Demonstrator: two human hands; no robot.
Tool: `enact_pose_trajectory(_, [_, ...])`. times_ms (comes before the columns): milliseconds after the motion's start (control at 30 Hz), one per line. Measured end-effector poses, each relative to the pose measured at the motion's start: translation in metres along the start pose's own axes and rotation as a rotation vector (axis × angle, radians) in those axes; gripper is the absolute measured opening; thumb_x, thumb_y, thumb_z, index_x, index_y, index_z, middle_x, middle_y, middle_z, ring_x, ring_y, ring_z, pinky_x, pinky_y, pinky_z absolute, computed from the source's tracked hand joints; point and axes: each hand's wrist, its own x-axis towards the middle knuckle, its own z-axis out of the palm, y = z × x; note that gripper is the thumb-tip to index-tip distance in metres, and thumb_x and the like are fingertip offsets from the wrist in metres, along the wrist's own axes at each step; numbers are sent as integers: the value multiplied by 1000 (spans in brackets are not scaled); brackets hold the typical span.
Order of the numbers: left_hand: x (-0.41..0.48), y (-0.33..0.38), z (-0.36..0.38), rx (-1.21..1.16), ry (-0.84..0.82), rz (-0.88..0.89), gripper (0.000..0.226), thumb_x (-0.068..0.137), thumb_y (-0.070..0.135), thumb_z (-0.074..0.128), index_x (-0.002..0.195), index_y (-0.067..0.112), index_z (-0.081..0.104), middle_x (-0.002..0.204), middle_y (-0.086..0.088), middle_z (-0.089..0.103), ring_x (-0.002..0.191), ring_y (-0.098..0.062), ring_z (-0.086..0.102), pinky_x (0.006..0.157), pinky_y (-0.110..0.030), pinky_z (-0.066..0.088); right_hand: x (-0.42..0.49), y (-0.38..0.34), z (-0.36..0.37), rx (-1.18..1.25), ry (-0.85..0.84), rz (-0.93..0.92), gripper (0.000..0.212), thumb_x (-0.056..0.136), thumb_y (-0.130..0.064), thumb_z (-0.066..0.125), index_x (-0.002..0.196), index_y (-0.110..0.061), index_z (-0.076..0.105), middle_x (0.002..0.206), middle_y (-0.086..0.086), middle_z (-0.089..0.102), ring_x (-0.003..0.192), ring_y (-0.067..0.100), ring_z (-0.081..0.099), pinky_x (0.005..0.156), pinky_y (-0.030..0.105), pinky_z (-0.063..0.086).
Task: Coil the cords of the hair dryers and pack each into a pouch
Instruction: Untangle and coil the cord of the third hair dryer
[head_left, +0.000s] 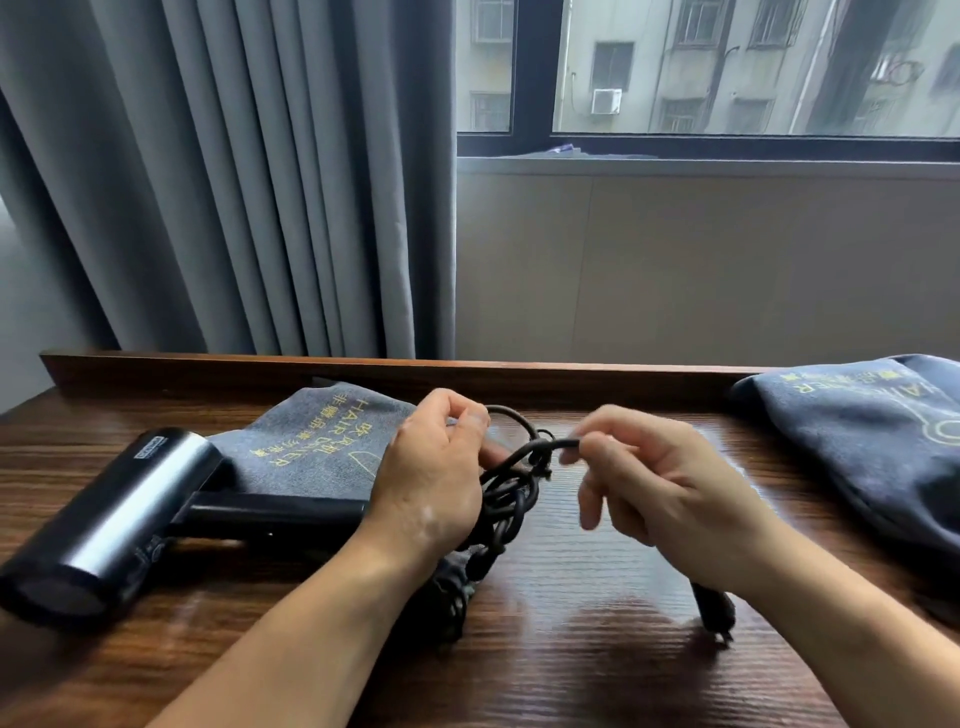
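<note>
you held the black cord (506, 493) just above the wood-grain table (571, 675).
glossy, tube-shaped hair dryer (104, 519) lay at left, handle across a flat grey cloth pouch (311, 441) with yellow lettering. your left hand (431, 483) curled round the tangled rubbery loops; your right hand (665, 493) pinched a bend of cord between thumb and forefinger. plug (714, 610) lay under the right wrist.

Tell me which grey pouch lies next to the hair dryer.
The left pouch, lying flat behind the left hand, touches the handle of the hair dryer. The right pouch bulges at the right end of the table, apart from it.
</note>
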Motion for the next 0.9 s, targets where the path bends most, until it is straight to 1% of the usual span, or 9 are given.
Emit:
enact_pose_trajectory(133, [-3, 3, 3, -43, 42, 29, 24, 106, 33, 42, 90, 22, 55, 68, 2, 75, 75, -25, 71, 85, -55, 56, -2, -3, -5, -272, 18, -31, 30, 93, -50, 63, 79, -25, 73, 55, 2, 65, 47, 8, 40, 49, 23, 32])
enact_pose_trajectory(200, [-6, 5, 3, -61, 5, 57, 24, 107, 34, 41, 93, 20, 54, 68, -1, 75, 70, -20, 70, 83, -52, 56, -2, -7, -3, -355, 24, -38, 13, 89, -43, 70, 94, -32, 66, 57, -4, 67, 45, 6, 42, 50, 20, 34])
enact_pose_trajectory(267, [-8, 5, 3, -43, -73, 104, 21, 106, 35, 44, 95, 20, 53, 70, -2, 75, 66, -16, 68, 79, -47, 55, -2, -7, 4, -469, 61, -71, 25, 85, -42, 73, 106, -36, 61, 64, -12, 69, 52, 6, 50, 55, 14, 36])
enact_pose_trajectory(367, [-12, 5, 2, -15, -206, 151, 15, 100, 35, 60, 100, 24, 50, 77, -5, 75, 61, -17, 65, 67, -46, 55, 0, -5, 10, -606, 173, -196, 14, 81, -36, 82, 89, -32, 71, 66, -23, 65, 60, -5, 57, 58, 7, 37])
enact_pose_trajectory(500, [-10, 4, 1, -215, -411, 2, 46, 86, 33, 63, 131, 32, 53, 113, -6, 71, 94, -33, 73, 81, -53, 60, 1, -5, 8, -680, 187, -350, 13, 75, -34, 81, 81, -28, 71, 70, -31, 54, 64, -14, 53, 62, 3, 36])
enact_pose_trajectory(600, [-8, 7, -5, -371, -629, -58, 45, 88, 30, 53, 132, 27, 63, 119, -13, 71, 105, -29, 68, 75, -31, 54, 1, -6, 11, -702, 155, -443, 19, 74, -31, 82, 80, -30, 64, 77, -27, 50, 68, -12, 49, 63, 7, 36])
enact_pose_trajectory(667, [-8, 9, -7, -493, -599, -101, 34, 95, 31, 54, 124, 20, 68, 106, -18, 68, 100, -32, 63, 79, -31, 52, 2, -4, 12, -729, 147, -453, 23, 74, -30, 80, 80, -31, 58, 79, -23, 50, 67, -10, 47, 61, 10, 35])
enact_pose_trajectory(767, [-6, 8, -3, -495, -445, -104, 23, 94, 13, 60, 113, 12, 73, 96, -14, 71, 94, -31, 64, 90, -48, 51, 4, -4, 10, -775, 129, -410, 32, 75, -32, 81, 80, -32, 50, 77, -19, 47, 64, -4, 45, 56, 17, 36])
enact_pose_trajectory(900, [-2, 11, -3, -547, -215, -38, 23, 99, -3, 51, 97, 7, 71, 76, -6, 67, 66, -15, 65, 63, -29, 58, 2, -6, 2, -649, 43, -301, 31, 83, -27, 76, 78, -28, 46, 69, -11, 54, 53, 9, 44, 51, 18, 34])
